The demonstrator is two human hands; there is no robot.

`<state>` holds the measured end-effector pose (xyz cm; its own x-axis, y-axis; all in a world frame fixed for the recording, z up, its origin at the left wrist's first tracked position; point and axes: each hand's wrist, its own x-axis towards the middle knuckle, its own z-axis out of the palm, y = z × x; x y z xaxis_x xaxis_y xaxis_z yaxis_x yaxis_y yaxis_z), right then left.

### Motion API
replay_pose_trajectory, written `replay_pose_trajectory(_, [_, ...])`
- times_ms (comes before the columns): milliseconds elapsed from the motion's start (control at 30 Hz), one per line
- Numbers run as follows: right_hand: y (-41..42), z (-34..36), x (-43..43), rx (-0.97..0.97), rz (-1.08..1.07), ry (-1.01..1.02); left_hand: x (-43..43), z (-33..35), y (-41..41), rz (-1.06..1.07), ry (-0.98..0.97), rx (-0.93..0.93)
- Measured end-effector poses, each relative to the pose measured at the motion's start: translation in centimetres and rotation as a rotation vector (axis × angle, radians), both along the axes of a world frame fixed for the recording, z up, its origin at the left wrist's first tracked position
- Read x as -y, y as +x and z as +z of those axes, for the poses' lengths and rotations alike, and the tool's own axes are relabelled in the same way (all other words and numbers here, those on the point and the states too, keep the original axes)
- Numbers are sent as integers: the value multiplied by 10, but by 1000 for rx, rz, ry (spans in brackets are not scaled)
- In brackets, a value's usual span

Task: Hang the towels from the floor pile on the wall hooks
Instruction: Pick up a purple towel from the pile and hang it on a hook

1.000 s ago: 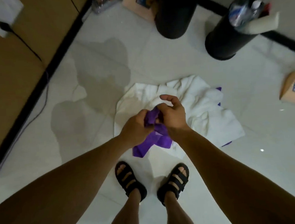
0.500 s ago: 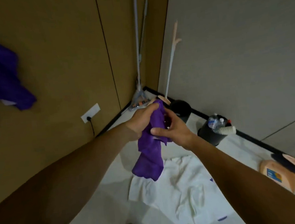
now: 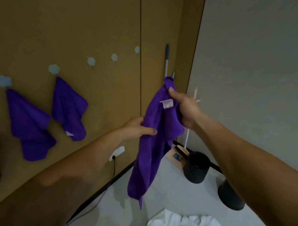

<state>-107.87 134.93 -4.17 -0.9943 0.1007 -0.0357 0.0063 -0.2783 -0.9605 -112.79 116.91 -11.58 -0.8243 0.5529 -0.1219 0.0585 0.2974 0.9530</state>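
**Before the Hook Wall: Purple Towel Held Up by Its Corner**

Before the tan wall (image 3: 84, 28), a purple towel (image 3: 156, 148) hangs lengthwise between both hands, clear of the floor (image 3: 168, 191). The right hand (image 3: 185, 108) pinches its top corner. Its thumb is curled over the cloth just beside a pale sewn label (image 3: 167, 104), and a small tip of fabric stands up above the grip. The left hand (image 3: 137, 128) grips the towel's left edge lower down, thumb across the front. The upper part is spread a little, and the rest droops in loose folds.

Two hung towels (image 3: 29, 125) already occupy the two leftmost hooks (image 3: 53, 69). Three free hooks (image 3: 91, 61) follow to the right along the wall. On the floor below lies the white pile (image 3: 182, 224), only partly in view.

The cloth looks soft, light and limp. It will hold no shape and could slide off a peg if draped by a loose fold. The best hold is the corner the right hand has now, bunched tight near the label, so a firm wad of fabric goes over the hook. Whether a hanging loop is sewn there is hard to tell in this dim, slightly blurred view.
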Motion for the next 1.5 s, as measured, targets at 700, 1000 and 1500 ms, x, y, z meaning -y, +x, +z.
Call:
replay_pose_trajectory(700, [-25, -33, 39, 83, 613, 456, 27, 71, 21, 394, 412, 384])
replay_pose_trajectory(1000, [-45, -53, 68, 25, 313, 290, 53, 17, 36, 628, 79, 300])
replay_pose_trajectory(1500, [-81, -57, 156, 257, 263, -140, 180, 31, -13, 1026, -76, -226])
